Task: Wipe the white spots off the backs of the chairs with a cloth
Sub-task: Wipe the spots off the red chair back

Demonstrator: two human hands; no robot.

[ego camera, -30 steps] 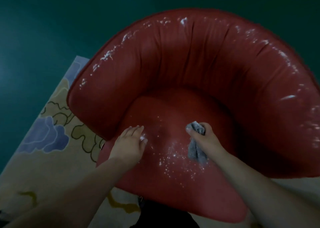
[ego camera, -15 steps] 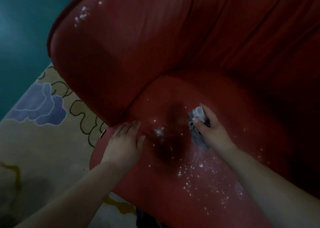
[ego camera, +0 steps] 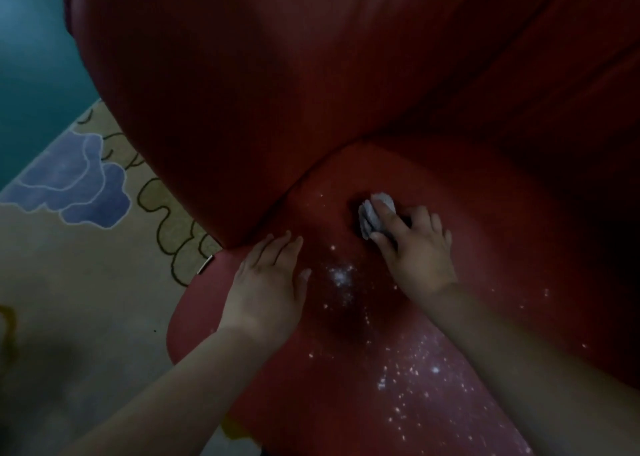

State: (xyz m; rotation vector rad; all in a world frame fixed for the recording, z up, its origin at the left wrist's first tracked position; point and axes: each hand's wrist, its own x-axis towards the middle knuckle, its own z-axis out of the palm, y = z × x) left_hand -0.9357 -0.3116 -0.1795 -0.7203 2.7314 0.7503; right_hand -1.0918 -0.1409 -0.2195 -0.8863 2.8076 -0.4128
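both forearms are bare to the frame's edge, no sleeves showing. the left grip (ego camera: 268,292) and right grip (ego camera: 414,247) wear no gloves, rings or watch.

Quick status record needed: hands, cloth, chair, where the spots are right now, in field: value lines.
left hand: flat on the chair seat, fingers straight, holds nothing
right hand: grips the cloth, pressing it to the seat
cloth: grey, crumpled, under the fingers
chair: red, upholstered
white spots: cluster between the hands, more scattered nearer the camera
rug: patterned, left of chair
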